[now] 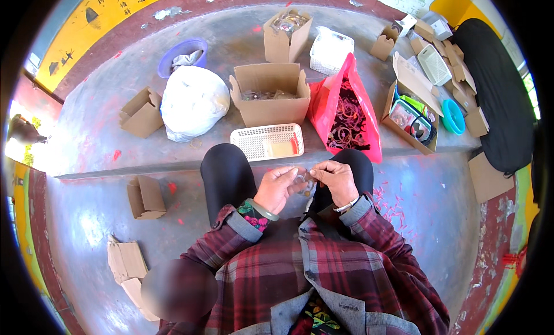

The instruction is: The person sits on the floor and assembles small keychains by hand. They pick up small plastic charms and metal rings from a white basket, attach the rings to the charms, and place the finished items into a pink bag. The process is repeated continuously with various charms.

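Seated worker, head view. The left hand (279, 188) and right hand (336, 181) met above the lap, fingers pinched on a small clear ring (304, 179) between them. Judged step: fine handling; next move demands steady fingertip control. The red bag (346, 104) lay ahead.

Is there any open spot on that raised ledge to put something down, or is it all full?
Bare ledge shows left of the small brown box, and behind the white sack toward the purple tub. The right end is crowded: red bag, open box of items, scattered cartons.
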`<state>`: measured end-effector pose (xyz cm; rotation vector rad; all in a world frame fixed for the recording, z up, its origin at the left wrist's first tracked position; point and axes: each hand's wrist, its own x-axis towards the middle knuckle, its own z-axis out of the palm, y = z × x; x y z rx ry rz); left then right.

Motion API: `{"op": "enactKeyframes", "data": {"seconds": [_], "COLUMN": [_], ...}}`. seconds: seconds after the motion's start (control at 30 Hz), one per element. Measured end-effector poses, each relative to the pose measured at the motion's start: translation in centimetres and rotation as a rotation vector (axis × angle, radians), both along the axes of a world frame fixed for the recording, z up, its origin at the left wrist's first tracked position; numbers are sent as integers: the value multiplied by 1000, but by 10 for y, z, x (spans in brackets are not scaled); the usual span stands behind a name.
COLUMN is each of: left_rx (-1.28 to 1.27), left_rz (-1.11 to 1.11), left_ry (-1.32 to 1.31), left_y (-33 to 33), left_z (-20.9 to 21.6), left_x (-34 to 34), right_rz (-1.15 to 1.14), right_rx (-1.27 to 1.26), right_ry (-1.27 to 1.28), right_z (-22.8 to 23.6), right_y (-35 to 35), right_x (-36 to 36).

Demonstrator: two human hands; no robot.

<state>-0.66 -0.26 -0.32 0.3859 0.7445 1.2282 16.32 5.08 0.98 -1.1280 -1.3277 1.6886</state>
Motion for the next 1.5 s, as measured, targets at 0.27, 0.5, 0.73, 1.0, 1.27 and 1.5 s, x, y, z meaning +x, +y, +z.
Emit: {"op": "enactKeyframes", "data": {"seconds": [0.27,0.5,0.73,1.0,1.27,1.5], "left_rx": [-20,-38,-22,-50,-17,-67], "left_rz": [-40,-54,-172,-233,-274,-207], "left_ry": [131,142,27,-37,-111,70], "left_y": [0,-1,-1,1,1,1], "left_z": [-2,6,11,16,22,15], "left_x": [1,-4,-14,-21,-25,-16], "right_rz": [43,33,53,88,139,140], "right_rx": [-60,-58,-40,6,127,167], "right_ry": [109,111,223,183,106,67], "right_z": [4,13,8,8,5,7], "right_y": [-5,-6,-9,-11,-9,-8], "right_x": [0,-3,0,3,4,2]}}
